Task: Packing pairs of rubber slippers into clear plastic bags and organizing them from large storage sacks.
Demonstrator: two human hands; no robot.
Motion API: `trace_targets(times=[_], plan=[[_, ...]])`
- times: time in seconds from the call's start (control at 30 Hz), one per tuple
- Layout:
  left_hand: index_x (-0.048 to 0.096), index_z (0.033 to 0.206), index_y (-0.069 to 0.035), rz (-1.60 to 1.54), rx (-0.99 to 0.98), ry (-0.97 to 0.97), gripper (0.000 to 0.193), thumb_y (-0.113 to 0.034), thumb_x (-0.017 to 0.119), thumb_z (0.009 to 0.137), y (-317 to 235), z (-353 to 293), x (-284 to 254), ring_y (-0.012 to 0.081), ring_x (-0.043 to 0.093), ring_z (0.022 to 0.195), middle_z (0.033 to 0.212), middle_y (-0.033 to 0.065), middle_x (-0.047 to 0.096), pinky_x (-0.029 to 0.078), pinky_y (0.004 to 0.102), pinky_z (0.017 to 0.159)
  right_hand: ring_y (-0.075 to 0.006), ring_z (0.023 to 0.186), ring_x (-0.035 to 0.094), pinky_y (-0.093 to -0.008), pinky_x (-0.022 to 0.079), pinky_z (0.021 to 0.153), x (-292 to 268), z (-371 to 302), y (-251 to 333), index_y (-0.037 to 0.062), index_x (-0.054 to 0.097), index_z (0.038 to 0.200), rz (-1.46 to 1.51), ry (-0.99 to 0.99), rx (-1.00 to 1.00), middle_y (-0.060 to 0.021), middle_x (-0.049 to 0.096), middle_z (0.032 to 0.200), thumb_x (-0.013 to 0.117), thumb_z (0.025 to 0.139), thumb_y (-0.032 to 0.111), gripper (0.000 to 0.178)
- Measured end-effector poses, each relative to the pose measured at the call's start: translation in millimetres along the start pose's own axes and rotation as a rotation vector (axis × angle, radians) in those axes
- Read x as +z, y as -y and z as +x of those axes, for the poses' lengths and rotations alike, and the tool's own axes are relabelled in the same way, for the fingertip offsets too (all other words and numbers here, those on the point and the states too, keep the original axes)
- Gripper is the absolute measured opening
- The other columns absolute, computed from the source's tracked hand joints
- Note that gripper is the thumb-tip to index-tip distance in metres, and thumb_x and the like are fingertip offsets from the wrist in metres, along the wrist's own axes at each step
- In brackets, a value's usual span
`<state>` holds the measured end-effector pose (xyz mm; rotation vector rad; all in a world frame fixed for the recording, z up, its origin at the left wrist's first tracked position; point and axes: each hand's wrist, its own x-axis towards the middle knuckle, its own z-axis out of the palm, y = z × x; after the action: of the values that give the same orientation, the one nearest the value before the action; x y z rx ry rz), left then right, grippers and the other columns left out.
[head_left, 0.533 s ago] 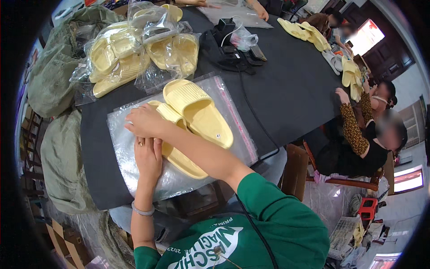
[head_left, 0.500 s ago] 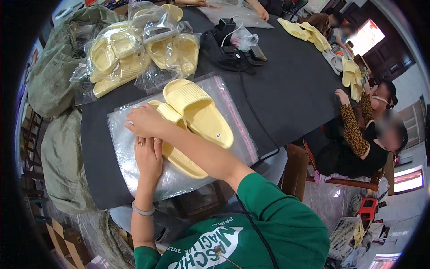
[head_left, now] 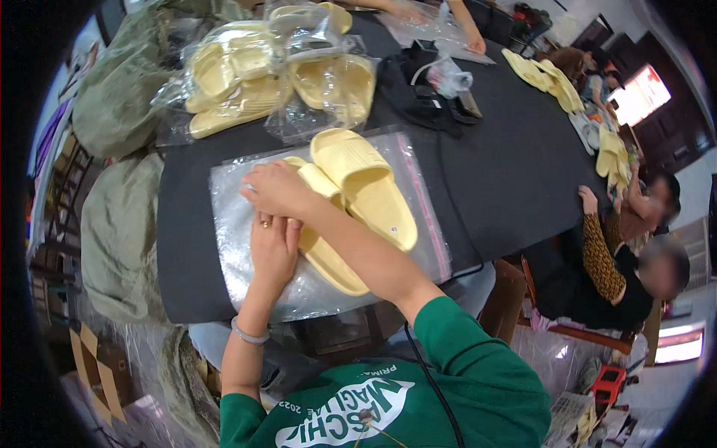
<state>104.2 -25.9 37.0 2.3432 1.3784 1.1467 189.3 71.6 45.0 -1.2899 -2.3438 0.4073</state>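
Over clear bag, R hand crosses atop L hand by yel. slippers; can't tell if either's fingers grip.

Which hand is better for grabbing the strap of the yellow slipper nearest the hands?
Probably the right hand: it lies right beside the strap of that yellow slipper. The left hand sits lower, its fingers apparently partly covered by the right.

Yellow slippers, black tabletop, leopard-print sleeve
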Motion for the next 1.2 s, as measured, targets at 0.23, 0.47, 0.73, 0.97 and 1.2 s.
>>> trace_targets(times=[0.23,0.47,0.73,0.97,1.2], plan=[[0.051,0.119,0.002,0.037,-0.019,0.048,0.033,-0.017,0.048,0.092,2.3,-3.4,-5.9,0.0413,0.043,0.116,0.125,0.0222,0.047,0.036,0.0463,0.096,-0.0255,0.103,0.057,-0.0411,0.035,0.095,1.5,-2.0,3.9,0.011,0.066,0.107,0.017,-0.018,-0.028,-0.0091,0.064,0.104,0.05,0.09,0.035,0.034],[0.053,0.117,0.0,0.037,-0.007,0.023,0.032,-0.019,0.049,0.092,2.5,-4.0,-5.4,0.0412,0.046,0.11,0.12,0.0211,0.049,0.037,0.0464,0.093,-0.0247,0.104,0.057,-0.0409,0.035,0.095,-3.8,-3.2,7.2,0.01,0.065,0.108,0.032,0.005,-0.021,-0.0083,0.064,0.106,0.049,0.09,0.034,0.034],[0.052,0.119,-0.001,0.023,-0.005,0.008,0.038,-0.024,0.053,0.089,5.9,-4.7,-2.6,0.0407,0.045,0.113,0.12,0.0207,0.05,0.037,0.0473,0.094,-0.0249,0.102,0.058,-0.0412,0.037,0.092,-5.9,-3.0,8.0,0.009,0.066,0.106,0.011,0.01,-0.025,-0.0087,0.065,0.105,0.05,0.09,0.034,0.034],[0.052,0.118,0.0,0.011,-0.012,0.021,0.037,-0.024,0.052,0.09,4.8,-4.3,-2.0,0.0403,0.045,0.112,0.12,0.021,0.049,0.037,0.0475,0.093,-0.0254,0.101,0.059,-0.0414,0.037,0.093,-3.0,-3.7,4.4,0.0092,0.066,0.105,0.006,-0.026,-0.023,-0.0089,0.065,0.101,0.05,0.09,0.034,0.033],[0.051,0.12,0.0,0.038,-0.037,0.057,0.035,-0.02,0.048,0.092,4.1,-5.2,-4.5,0.0419,0.043,0.117,0.127,0.0218,0.046,0.036,0.0468,0.095,-0.0251,0.101,0.059,-0.0415,0.038,0.093,-1.0,-2.4,4.3,0.0108,0.066,0.105,0.012,-0.022,-0.037,-0.0084,0.065,0.102,0.05,0.09,0.034,0.033]])
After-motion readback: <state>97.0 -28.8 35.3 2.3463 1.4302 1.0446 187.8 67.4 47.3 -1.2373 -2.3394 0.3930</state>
